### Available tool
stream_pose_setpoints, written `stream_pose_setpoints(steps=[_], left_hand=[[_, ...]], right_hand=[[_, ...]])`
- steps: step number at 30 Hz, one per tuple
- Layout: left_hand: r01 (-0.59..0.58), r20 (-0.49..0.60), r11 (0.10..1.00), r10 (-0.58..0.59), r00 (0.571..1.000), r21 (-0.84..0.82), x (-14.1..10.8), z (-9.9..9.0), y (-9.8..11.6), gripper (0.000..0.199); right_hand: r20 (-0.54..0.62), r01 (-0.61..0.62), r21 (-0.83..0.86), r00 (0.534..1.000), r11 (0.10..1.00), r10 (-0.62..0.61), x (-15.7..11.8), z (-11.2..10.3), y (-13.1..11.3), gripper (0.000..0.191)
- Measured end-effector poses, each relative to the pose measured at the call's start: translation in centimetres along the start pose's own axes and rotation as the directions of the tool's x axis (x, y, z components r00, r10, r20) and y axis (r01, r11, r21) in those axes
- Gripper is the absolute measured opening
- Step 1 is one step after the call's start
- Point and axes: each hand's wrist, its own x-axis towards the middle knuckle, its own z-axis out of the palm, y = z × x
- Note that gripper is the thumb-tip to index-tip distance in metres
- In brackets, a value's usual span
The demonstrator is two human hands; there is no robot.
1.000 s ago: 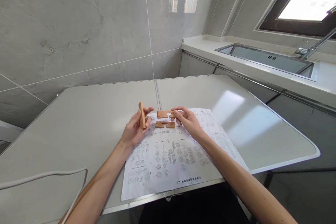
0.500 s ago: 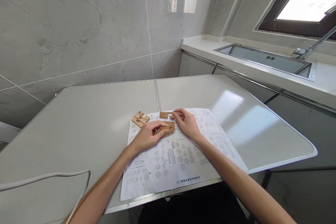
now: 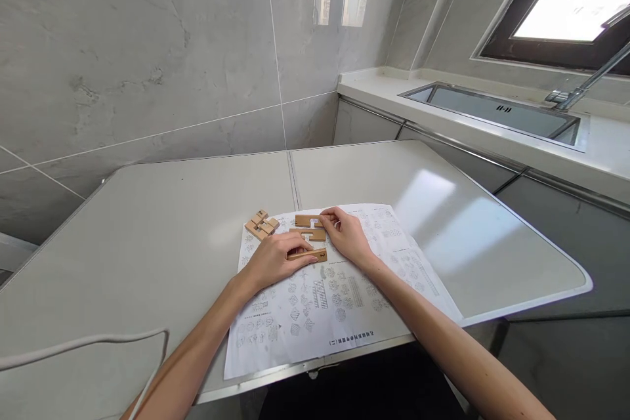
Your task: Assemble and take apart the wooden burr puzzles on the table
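Fingers of my left hand (image 3: pixel 278 260) are closed on a wooden bar marked 2 (image 3: pixel 321 255), low over the printed sheet (image 3: pixel 315 321). Just beyond it lies a notched wooden piece (image 3: pixel 319 235), its left end close to my left fingers. My right hand (image 3: pixel 347 233) pinches the right end of another notched piece (image 3: pixel 302 220), farther back on the paper. To the left, at the sheet's far corner, several wooden pieces form a small cluster (image 3: pixel 262 226).
The paper rests on a light folding table (image 3: pixel 197 203) with a seam down its middle. A white cable (image 3: pixel 88 341) crosses the left front. Behind on the right are a counter (image 3: pixel 371 88) and a sink (image 3: pixel 492 111) with a faucet (image 3: pixel 566 98).
My left hand has brought the bar marked 2 nearer to me and levelled it, showing the notched piece behind it. My right hand has shifted slightly left with its piece.
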Motion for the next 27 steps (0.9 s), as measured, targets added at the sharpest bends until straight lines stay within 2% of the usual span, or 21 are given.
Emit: stream_pose_setpoints(steps=[9,21,24,27], left_hand=[[-0.032,-0.118,0.976,0.059,0.991,0.215,-0.1,0.6,-0.6,0.025],[-0.028,-0.206,0.942,0.102,0.973,0.334,-0.1,0.3,-0.5,0.025],[-0.041,-0.187,0.944,0.107,0.977,0.327,0.0,0.1,-0.3,0.045],[-0.073,-0.108,0.956,0.107,0.988,0.283,0.0,0.2,-0.2,0.068]], right_hand=[[0.036,0.094,-0.1,0.995,0.99,-0.091,0.0,0.5,0.7,0.013],[0.093,0.161,-0.125,0.984,0.979,-0.15,-0.3,0.7,1.2,0.02],[0.124,0.188,-0.116,0.977,0.975,-0.173,-0.3,0.6,1.0,0.025],[0.152,0.215,-0.105,0.968,0.971,-0.198,-0.3,0.5,0.9,0.029]])
